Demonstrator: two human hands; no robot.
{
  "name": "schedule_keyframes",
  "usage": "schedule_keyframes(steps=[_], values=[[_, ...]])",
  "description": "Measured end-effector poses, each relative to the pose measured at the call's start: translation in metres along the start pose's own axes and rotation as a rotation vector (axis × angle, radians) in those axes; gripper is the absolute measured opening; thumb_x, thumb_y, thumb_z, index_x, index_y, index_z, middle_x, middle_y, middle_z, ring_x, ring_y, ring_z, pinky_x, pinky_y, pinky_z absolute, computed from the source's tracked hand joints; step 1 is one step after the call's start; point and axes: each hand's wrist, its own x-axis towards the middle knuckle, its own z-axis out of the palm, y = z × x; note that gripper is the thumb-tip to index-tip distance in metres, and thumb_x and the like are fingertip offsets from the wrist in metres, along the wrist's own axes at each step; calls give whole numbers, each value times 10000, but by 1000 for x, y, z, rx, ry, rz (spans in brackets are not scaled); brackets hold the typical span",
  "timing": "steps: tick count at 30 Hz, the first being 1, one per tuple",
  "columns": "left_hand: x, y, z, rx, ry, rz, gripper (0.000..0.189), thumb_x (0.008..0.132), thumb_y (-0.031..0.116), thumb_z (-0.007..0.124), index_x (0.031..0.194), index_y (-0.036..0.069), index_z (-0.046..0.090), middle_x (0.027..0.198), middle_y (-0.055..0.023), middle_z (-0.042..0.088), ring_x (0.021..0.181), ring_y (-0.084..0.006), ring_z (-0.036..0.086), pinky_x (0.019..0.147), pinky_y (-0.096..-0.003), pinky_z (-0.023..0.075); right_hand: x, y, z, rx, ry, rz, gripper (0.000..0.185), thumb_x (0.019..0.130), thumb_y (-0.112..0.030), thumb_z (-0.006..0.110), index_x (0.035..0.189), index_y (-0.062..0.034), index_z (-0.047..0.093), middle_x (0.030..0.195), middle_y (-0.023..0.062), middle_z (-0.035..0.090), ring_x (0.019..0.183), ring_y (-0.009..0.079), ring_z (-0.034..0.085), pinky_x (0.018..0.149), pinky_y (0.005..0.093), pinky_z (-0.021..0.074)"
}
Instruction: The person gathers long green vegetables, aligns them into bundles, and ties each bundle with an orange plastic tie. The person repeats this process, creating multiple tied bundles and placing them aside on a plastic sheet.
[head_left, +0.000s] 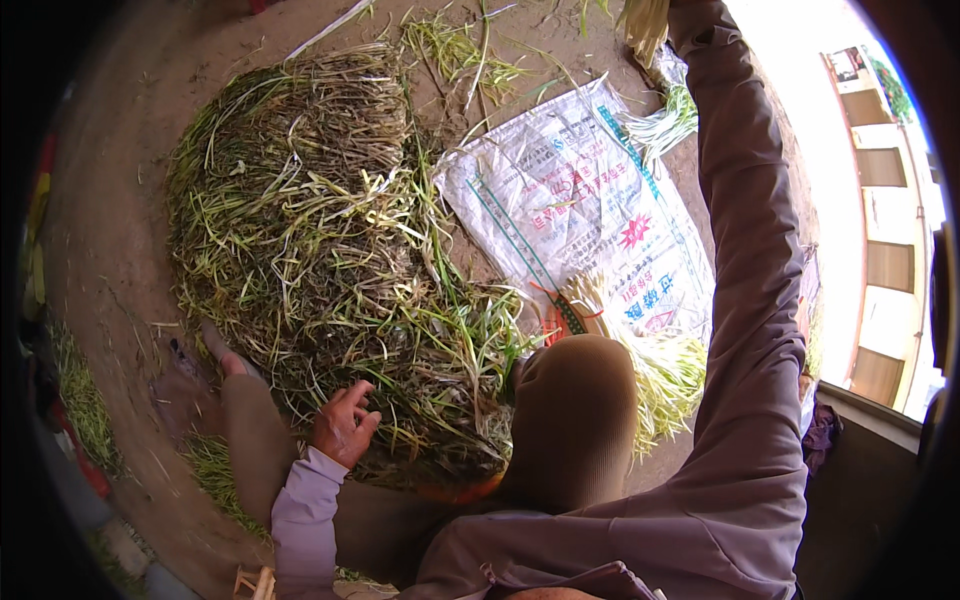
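Observation:
My left hand (346, 424) hovers at the near edge of a large heap of green and dried leafy stalks (315, 217). Its fingers are loosely bent and apart, with nothing visible in them. My right arm (750, 225) stretches to the top right, where the frame's edge cuts off the hand. Beside that cuff hangs a bunch of pale stalks (646, 30); the grip on it is hidden. Right of the heap, a printed white woven sack (555, 187) lies flat. A bundle of yellow-green leafy stalks (667, 371), banded in red near its pale ends, rests partly on it.
My bent knee (577, 420) rises between heap and bundle. More pale stalks (664, 124) lie past the sack's far edge. Orange-red ties (553, 324) sit by the knee. Loose greens (214, 476) are on the dirt floor (135, 225) at left. A wooden piece (255, 581) shows at bottom left.

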Motion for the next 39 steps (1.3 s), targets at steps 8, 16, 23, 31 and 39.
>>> schedule_keyframes(steps=[8,16,23,31,39], values=[[12,-2,4,6,-120,-112,442,786,96,665,1201,23,533,969,-204,595,783,-290,652,665,-388,525,-57,226,-33,-12,204,133,277,819,-220,688,1005,-37,599,792,71,646,653,196,649,574,332,542],[27,-7,5,-39,-233,-261,457,837,91,628,1258,-23,492,999,-150,581,844,-206,625,707,-346,513,-193,360,-44,-239,110,641,341,796,-146,665,1048,36,523,826,149,655,663,239,684,549,350,547],[81,18,22,-132,-287,-270,469,842,104,630,1273,-13,488,1024,-137,604,859,-165,593,767,-316,500,-215,394,-43,-276,92,724,367,760,-162,671,1045,30,542,813,130,675,661,207,696,601,321,555],[173,58,83,-50,-350,-44,445,823,88,642,1243,13,518,974,-159,622,837,-208,637,739,-321,529,-219,404,-46,-674,-144,689,602,694,-473,730,1032,12,611,955,200,672,905,307,648,804,386,491],[224,76,133,-134,-356,-56,451,834,103,630,1256,-5,513,1008,-162,638,868,-202,649,756,-306,522,-203,370,-117,-812,-96,507,440,851,-441,609,1047,-49,656,936,175,686,887,316,657,808,378,505]])
